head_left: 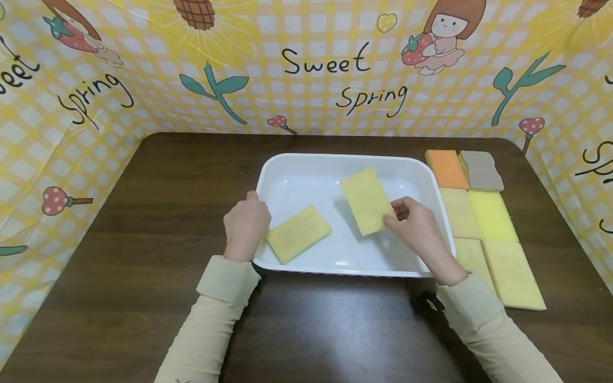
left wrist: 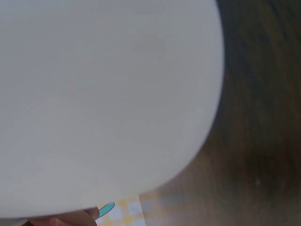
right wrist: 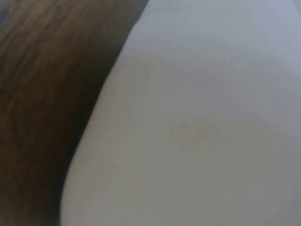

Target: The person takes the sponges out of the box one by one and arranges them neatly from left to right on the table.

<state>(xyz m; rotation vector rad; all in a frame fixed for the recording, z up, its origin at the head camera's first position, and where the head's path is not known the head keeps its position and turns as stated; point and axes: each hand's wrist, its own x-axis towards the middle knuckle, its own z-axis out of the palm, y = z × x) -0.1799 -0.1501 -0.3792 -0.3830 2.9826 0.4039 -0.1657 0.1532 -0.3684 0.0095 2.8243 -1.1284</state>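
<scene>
A white rectangular tray [head_left: 337, 256] stands on the brown table. My left hand [head_left: 246, 226] grips its left rim, fingers curled over the edge. With thumb and fingers my right hand [head_left: 416, 226] pinches a flat yellow sponge [head_left: 366, 201] by its lower right edge, tilted above the tray floor and casting a shadow there. A second yellow sponge [head_left: 299, 234] lies at a slant in the tray's left part, close to my left hand. In the left wrist view the tray wall [left wrist: 108, 94] fills most of the picture, with some fingers [left wrist: 70, 219] at the bottom edge.
Right of the tray lie two columns of sponges: an orange one [head_left: 446, 168] and a grey one [head_left: 481, 170] at the back, several yellow ones [head_left: 513, 271] nearer. A patterned yellow checked cloth [head_left: 325, 32] stands up behind the table [head_left: 143, 223] and along its sides.
</scene>
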